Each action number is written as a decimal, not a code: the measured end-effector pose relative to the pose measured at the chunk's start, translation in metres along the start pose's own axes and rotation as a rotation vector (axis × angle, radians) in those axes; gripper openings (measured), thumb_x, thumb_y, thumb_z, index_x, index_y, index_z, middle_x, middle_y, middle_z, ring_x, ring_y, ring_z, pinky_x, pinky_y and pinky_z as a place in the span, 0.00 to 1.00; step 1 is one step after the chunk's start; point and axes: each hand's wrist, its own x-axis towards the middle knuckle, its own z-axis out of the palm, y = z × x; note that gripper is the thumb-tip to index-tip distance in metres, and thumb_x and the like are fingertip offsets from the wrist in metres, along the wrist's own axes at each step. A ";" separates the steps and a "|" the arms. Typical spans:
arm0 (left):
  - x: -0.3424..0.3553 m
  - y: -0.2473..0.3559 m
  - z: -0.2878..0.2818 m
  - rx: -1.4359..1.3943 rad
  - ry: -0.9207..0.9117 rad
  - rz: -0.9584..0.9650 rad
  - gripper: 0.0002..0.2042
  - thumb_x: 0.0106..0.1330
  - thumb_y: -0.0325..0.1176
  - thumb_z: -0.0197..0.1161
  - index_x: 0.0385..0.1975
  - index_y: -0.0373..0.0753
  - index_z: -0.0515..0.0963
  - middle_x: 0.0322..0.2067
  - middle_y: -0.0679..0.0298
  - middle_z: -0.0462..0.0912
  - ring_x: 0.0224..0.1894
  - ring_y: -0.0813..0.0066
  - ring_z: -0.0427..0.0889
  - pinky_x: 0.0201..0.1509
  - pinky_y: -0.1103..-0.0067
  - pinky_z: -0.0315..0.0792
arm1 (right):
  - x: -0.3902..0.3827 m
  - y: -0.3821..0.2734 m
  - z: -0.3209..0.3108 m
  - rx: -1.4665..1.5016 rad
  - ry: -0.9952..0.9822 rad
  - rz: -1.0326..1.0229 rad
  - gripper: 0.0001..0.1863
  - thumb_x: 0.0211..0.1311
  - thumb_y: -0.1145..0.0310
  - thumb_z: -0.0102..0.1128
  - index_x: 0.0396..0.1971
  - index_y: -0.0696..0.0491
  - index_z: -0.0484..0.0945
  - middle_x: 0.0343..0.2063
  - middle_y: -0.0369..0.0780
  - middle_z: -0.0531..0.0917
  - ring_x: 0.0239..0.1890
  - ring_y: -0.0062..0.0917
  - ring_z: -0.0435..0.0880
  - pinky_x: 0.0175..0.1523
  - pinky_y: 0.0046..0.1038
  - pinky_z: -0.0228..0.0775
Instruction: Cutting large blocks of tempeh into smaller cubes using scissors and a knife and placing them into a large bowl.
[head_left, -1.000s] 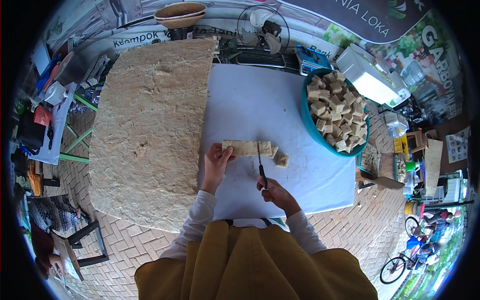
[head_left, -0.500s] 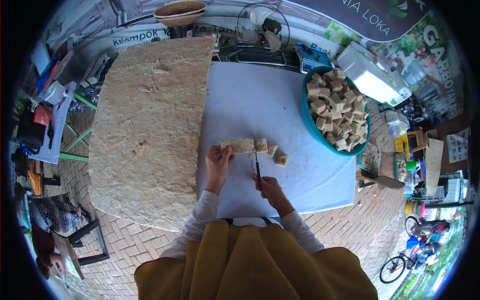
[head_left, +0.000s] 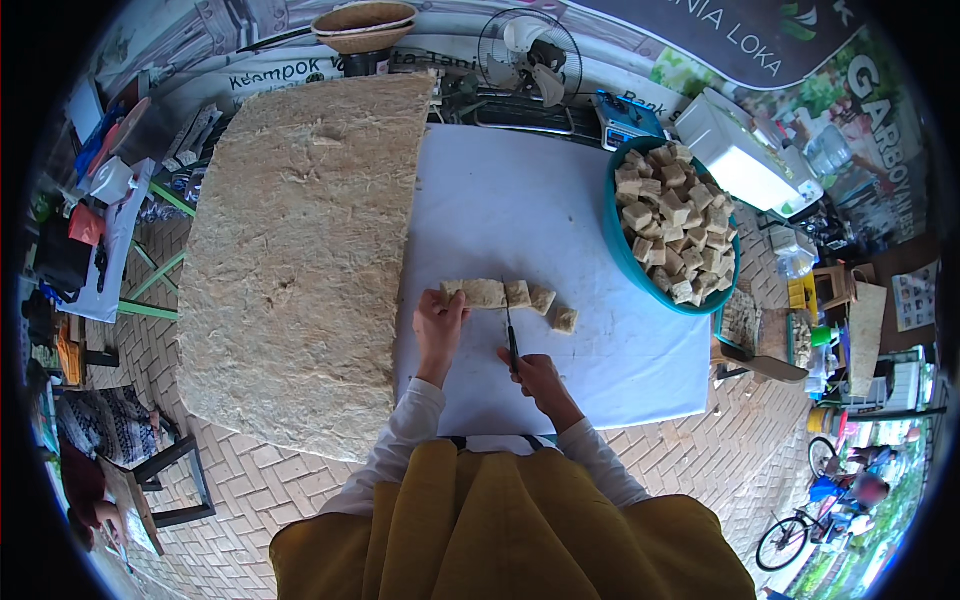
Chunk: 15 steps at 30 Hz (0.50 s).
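Knife (head_left: 510,338) at strip (head_left: 487,293) mid-sheet (head_left: 520,200), open room twd front edge

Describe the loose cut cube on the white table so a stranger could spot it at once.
Start at the white table, between the big tan fibrous slab and the teal tub of cubes. In front of the person lies a short tan strip being sliced. The loose cube lies alone, right of the strip's end.

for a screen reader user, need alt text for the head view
A person's right hand cuts a tan strip with a knife on a white table; the left hand steadies it. A teal tub holds cubes.
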 end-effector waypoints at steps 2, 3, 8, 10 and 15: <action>0.001 -0.002 0.000 -0.001 0.006 -0.003 0.13 0.57 0.32 0.64 0.27 0.28 0.70 0.22 0.56 0.80 0.24 0.74 0.82 0.26 0.82 0.76 | 0.000 0.001 -0.001 -0.027 -0.006 0.006 0.27 0.49 0.46 0.66 0.11 0.56 0.72 0.11 0.30 0.67 0.10 0.12 0.60 0.14 0.19 0.48; 0.002 -0.004 0.000 0.006 0.008 -0.003 0.13 0.57 0.33 0.64 0.27 0.28 0.70 0.22 0.56 0.80 0.24 0.73 0.83 0.26 0.82 0.76 | 0.000 0.002 -0.001 -0.028 -0.006 0.005 0.27 0.49 0.46 0.66 0.11 0.56 0.72 0.11 0.30 0.67 0.10 0.12 0.60 0.14 0.19 0.48; 0.004 -0.006 -0.001 0.059 0.020 0.010 0.13 0.57 0.33 0.64 0.27 0.28 0.71 0.22 0.55 0.81 0.24 0.71 0.83 0.27 0.81 0.75 | 0.000 0.003 -0.001 -0.054 0.007 0.002 0.25 0.51 0.48 0.65 0.12 0.53 0.71 0.11 0.29 0.66 0.10 0.10 0.56 0.14 0.19 0.43; 0.004 -0.006 -0.001 0.126 0.018 0.031 0.12 0.57 0.34 0.64 0.27 0.30 0.71 0.20 0.56 0.81 0.23 0.71 0.84 0.27 0.80 0.74 | 0.001 0.004 -0.002 -0.091 0.019 0.003 0.25 0.51 0.47 0.65 0.12 0.54 0.72 0.11 0.29 0.66 0.10 0.11 0.57 0.14 0.19 0.44; 0.003 0.002 -0.001 0.180 0.021 0.047 0.12 0.56 0.35 0.63 0.26 0.32 0.72 0.18 0.58 0.81 0.22 0.72 0.83 0.27 0.80 0.74 | -0.003 -0.001 -0.003 -0.168 0.037 -0.012 0.27 0.49 0.45 0.65 0.11 0.55 0.73 0.10 0.30 0.67 0.09 0.12 0.59 0.14 0.19 0.45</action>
